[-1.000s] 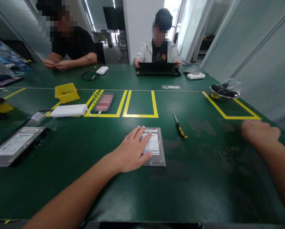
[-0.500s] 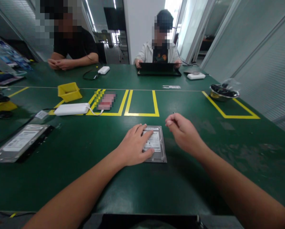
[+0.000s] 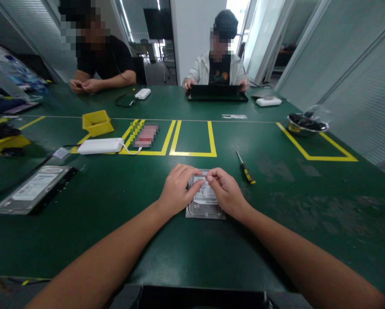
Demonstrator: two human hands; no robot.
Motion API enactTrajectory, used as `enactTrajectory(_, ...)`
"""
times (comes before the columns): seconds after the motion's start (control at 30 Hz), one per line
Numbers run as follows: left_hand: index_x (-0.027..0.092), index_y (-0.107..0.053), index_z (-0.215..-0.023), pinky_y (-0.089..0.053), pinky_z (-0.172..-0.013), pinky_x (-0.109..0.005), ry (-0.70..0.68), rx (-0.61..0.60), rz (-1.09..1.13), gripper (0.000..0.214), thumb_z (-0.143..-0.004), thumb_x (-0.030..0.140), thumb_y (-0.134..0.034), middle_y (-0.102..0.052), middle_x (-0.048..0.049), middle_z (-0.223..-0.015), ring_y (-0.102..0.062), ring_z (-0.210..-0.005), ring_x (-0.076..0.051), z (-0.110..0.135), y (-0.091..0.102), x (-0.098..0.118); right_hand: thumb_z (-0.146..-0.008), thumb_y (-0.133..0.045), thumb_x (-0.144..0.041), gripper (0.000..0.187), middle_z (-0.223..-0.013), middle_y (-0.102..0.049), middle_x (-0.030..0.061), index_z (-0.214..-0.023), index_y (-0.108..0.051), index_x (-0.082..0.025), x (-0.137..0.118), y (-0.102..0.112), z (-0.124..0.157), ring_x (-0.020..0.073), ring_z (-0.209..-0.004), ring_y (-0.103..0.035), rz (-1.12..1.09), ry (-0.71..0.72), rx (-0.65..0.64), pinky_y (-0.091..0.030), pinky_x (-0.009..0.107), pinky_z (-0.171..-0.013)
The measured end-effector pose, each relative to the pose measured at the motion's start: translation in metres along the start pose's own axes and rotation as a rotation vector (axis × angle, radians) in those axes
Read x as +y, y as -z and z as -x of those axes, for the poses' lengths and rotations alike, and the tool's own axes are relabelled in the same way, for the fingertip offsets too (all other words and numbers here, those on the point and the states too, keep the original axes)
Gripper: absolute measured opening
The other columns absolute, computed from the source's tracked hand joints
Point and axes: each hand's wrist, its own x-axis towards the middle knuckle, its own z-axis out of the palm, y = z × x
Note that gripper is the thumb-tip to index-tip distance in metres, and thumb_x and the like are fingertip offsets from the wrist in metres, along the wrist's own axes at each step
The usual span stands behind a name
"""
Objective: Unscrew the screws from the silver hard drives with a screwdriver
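Note:
A silver hard drive (image 3: pixel 203 205) with a white label lies flat on the green table (image 3: pixel 276 223) in front of me. My left hand (image 3: pixel 176 189) rests on its left side with bent fingers over the top. My right hand (image 3: pixel 225 193) covers its right side, fingers curled and fingertips meeting those of the left hand on the label. Both hands hold the drive between them. A small screwdriver (image 3: pixel 245 168) with a yellow and black handle lies just to the right of my right hand, untouched.
A second hard drive (image 3: pixel 34 189) lies at the left. A white box with a cable (image 3: pixel 100 146), a yellow bin (image 3: pixel 96 122) and yellow taped squares (image 3: pixel 192 153) sit beyond. A metal bowl (image 3: pixel 307 125) stands at far right. Two people sit across the table.
My right hand swept in from the far right, passed over the screwdriver and came down on the drive's right side. My left hand stayed on the drive and curled its fingers.

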Motion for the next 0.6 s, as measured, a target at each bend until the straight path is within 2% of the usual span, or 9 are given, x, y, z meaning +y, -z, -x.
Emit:
enactTrajectory(0.1,0.018,-0.065,-0.103,-0.051,-0.086,-0.036,-0.093,0.035,0.029,0.016,-0.095,0.029,-0.058,-0.073,-0.0060,-0.099,-0.064,-0.094,-0.020,-0.0005,-0.0010,0.0004,-0.094,-0.052,-0.041,0.019,-0.082,-0.057,0.0022,-0.089,-0.057,-0.023,-0.0010,-0.0006,0.0016,0.0178,-0.080,-0.052,-0.045,-0.007,-0.016,-0.042,0.029,-0.067)
enactTrajectory(0.4,0.019,-0.069,-0.105,-0.056,-0.081,-0.032,-0.233,0.091,0.030,0.014,-0.094,0.022,-0.061,-0.076,-0.0031,-0.094,-0.070,-0.085,-0.015,-0.0004,-0.0062,-0.0015,-0.090,-0.057,-0.046,0.024,-0.081,-0.059,0.0014,-0.086,-0.058,-0.022,-0.0056,0.0055,0.0026,0.0163,-0.074,-0.053,-0.207,-0.055,-0.089,-0.045,0.030,-0.067)
enactTrajectory(0.6,0.020,-0.069,-0.106,-0.057,-0.084,-0.032,-0.397,0.122,-0.030,0.018,-0.090,0.014,-0.064,-0.076,-0.0028,-0.101,-0.071,-0.093,-0.016,-0.0004,-0.0062,-0.0084,-0.088,-0.062,-0.044,0.023,-0.079,-0.060,0.0006,-0.084,-0.060,-0.021,-0.0047,0.0080,0.0009,0.0153,-0.073,-0.055,-0.285,-0.095,-0.099,-0.046,0.030,-0.070)
